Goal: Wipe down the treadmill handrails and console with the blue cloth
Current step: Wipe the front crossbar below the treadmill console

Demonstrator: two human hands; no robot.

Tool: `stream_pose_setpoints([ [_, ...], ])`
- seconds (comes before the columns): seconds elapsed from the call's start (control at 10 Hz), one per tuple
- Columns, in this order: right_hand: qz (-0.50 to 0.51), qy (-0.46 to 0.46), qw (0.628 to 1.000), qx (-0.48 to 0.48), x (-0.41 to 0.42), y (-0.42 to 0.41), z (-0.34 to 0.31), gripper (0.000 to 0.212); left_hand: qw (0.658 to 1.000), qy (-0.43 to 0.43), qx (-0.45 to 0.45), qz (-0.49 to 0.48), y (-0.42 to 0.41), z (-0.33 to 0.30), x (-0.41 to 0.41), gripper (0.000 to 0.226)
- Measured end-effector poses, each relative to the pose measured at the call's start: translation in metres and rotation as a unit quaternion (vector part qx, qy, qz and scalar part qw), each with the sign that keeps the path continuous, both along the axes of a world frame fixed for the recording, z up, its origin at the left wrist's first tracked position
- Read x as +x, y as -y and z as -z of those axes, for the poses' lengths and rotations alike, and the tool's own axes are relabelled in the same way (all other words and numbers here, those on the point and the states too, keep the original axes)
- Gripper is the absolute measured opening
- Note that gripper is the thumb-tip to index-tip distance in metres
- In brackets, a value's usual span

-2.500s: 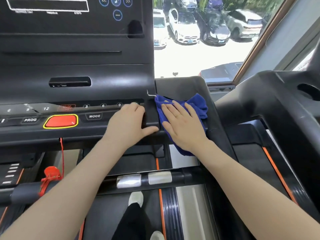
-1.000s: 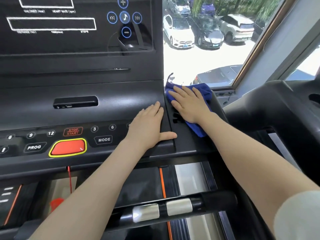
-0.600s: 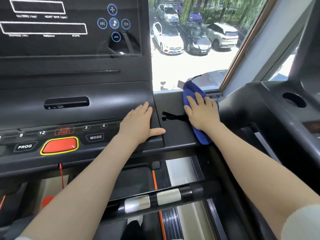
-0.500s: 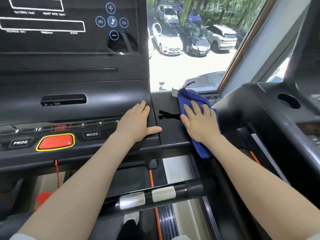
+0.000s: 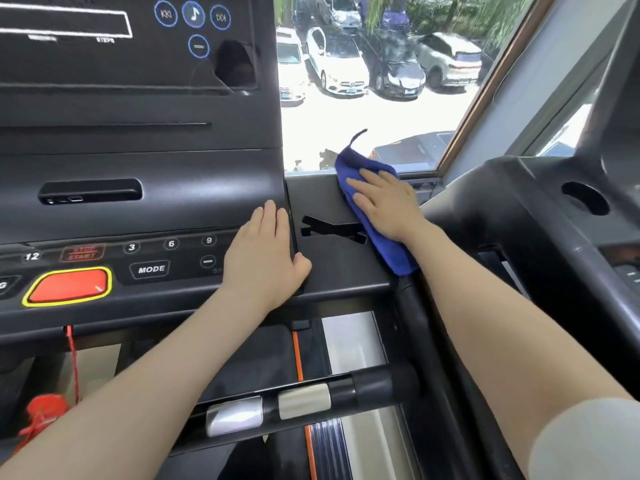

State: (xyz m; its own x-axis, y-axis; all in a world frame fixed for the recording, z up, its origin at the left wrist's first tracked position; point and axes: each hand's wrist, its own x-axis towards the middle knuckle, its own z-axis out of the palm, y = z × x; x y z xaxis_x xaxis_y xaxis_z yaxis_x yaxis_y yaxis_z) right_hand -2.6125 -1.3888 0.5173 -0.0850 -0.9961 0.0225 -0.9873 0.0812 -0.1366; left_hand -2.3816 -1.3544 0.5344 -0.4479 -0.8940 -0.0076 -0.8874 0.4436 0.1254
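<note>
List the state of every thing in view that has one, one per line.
blue cloth: bunched, pressed flat on the side tray
right hand: fingers straight, pressing the cloth
left hand: flat on the console edge, holding nothing
console: display lit
red safety clip: hanging on its cord

Parked cars (image 5: 349,64) fill the lot beyond the window (image 5: 485,95).

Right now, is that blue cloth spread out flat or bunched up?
Bunched up. The blue cloth lies in thick folds under the right hand, one corner sticking up toward the window.
</note>
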Motion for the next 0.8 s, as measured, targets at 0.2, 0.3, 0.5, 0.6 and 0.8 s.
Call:
stream_pose_setpoints([
  [0.2,0.182,0.418,0.889,0.044,-0.027,0.000,-0.002,0.047,1.000,-0.013,-0.009,0.006,0.003,0.005,0.000,0.069],
  [0.3,0.249,0.581,0.768,0.101,-0.025,-0.026,0.007,0.048,1.000,-0.013,-0.008,0.010,0.003,0.006,-0.001,0.068],
  [0.5,0.321,0.526,0.783,0.081,-0.003,-0.074,0.019,0.036,1.000,0.010,-0.022,0.001,0.001,0.005,-0.003,0.067],
  [0.6,0.330,0.467,0.812,0.116,-0.023,-0.085,0.033,0.034,1.000,0.019,-0.016,0.000,-0.001,0.003,-0.003,0.067],
  [0.8,0.247,0.512,0.818,0.081,-0.020,-0.101,0.006,0.058,0.999,0.031,-0.016,-0.001,-0.003,0.001,-0.004,0.066],
])
